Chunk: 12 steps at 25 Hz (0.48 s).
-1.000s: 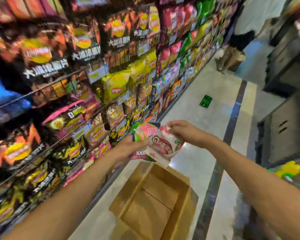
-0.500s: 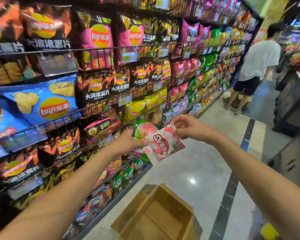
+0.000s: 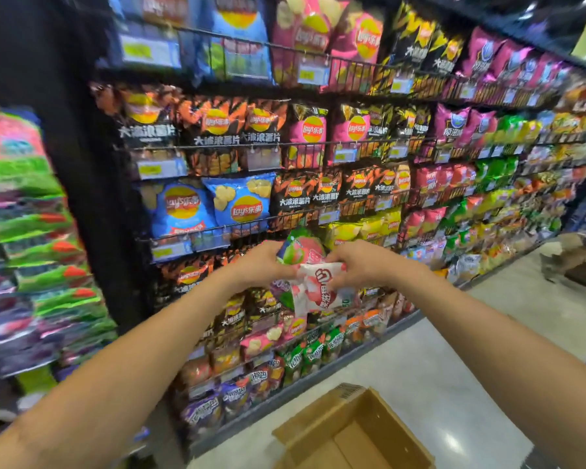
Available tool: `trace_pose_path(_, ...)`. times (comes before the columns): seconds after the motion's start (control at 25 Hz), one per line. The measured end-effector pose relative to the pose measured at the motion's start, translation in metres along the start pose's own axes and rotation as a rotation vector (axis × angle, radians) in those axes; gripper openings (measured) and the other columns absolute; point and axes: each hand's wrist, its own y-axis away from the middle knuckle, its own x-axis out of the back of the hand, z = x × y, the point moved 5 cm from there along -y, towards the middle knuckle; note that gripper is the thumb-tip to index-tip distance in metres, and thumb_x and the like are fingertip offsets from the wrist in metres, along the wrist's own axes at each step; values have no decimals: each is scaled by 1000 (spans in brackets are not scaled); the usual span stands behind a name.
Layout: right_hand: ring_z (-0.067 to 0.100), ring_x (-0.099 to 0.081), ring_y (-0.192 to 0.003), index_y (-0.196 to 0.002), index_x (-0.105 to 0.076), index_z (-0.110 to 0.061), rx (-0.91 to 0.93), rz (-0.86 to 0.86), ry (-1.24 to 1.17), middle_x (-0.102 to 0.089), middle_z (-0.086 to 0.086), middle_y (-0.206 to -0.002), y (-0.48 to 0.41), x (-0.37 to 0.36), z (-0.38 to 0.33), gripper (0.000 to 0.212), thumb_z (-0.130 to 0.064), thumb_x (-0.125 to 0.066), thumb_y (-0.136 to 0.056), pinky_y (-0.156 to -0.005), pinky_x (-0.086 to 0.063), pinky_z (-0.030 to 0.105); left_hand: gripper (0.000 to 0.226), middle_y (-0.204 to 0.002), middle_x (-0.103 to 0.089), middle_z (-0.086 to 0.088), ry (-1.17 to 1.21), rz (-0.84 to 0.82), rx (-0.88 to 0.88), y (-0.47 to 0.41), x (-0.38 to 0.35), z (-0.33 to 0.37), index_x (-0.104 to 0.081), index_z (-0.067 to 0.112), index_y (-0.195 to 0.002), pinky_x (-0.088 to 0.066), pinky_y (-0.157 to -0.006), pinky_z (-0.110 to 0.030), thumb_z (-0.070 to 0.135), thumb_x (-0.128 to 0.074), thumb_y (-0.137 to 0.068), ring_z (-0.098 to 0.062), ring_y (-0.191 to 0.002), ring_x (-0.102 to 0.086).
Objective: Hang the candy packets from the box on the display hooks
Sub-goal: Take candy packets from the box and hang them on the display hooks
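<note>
left hand [image 3: 263,265]: fingers curled round the left edge of a green-and-pink candy packet [image 3: 301,249], held up in front of the shelving.
right hand [image 3: 362,265]: thumb and fingers pinch the top of a white candy packet [image 3: 318,291] with a red logo and pink print; the packet hangs crumpled below the knuckles.
packets together: the two overlap between the hands, with the white one lower and in front (how many the left grip holds, I cannot tell).
cardboard box [image 3: 318,418]: open on the floor below the hands and well apart from them, with its flaps spread and its near side cut off by the bottom edge.
shelving [image 3: 318,143]: black, wire-fronted and packed with crisp bags. The blue Lay's bags [image 3: 241,204] sit just above and left of the hands, the black-and-orange bags [image 3: 217,125] a row higher, and pink ones beside and above those.
rack [image 3: 31,231]: at far left, past a black upright, with rows of green and pink packets too blurred to read.
floor [image 3: 454,367]: pale glossy tiles running along the foot of the shelving.
</note>
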Motion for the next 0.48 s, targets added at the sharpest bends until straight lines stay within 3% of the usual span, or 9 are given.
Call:
trace_pose_path(0.12, 25, -67, -76, -97, -74, -17, 53, 51, -87, -72, 9, -86, -3, 12, -38, 34, -49, -79, -86, -58, -41, 32, 35, -101, -78, -2, 126, 121, 51, 48, 37, -4, -72, 8, -107, -62, -77, -33, 37, -81, -90, -13, -92, -72)
trace_pose_path(0.2, 9, -64, -68, -90, -74, -23, 95, 101, -150, -69, -2, -79, -5, 22, -60, 25, -47, -79, -87, -56, -40, 25, 29, -113, -78, -1, 201, 218, 64, 77, 63, -4, -72, 16, -114, -65, -85, -42, 34, -79, -92, -16, -105, -74)
trace_pose_path(0.28, 2, -56, -60, -82, -71, -25, 147, 152, -203, -64, -5, -73, -12, 33, -83, 24, -47, -79, -87, -54, -38, 22, 26, -116, -78, -2, 258, 291, 59, 104, 90, -6, -71, 16, -117, -65, -83, -42, 29, -77, -94, -16, -106, -74)
trace_pose_path(0.4, 6, -47, -52, -81, -70, -11, 229, 221, -285, -58, 3, -68, -26, 48, -123, 37, -46, -79, -88, -50, -33, 20, 21, -115, -78, -2, 284, 410, 63, 144, 131, -14, -73, 16, -113, -65, -85, -46, 26, -77, -94, -14, -106, -74)
trace_pose_path(0.48, 3, -47, -48, -70, -64, -20, 265, 248, -347, -54, -9, -58, -35, 57, -150, 33, -40, -78, -90, -48, -33, 17, 13, -106, -78, 0, 313, 499, 78, 167, 155, -22, -73, 16, -106, -64, -85, -49, 23, -76, -95, -16, -103, -73)
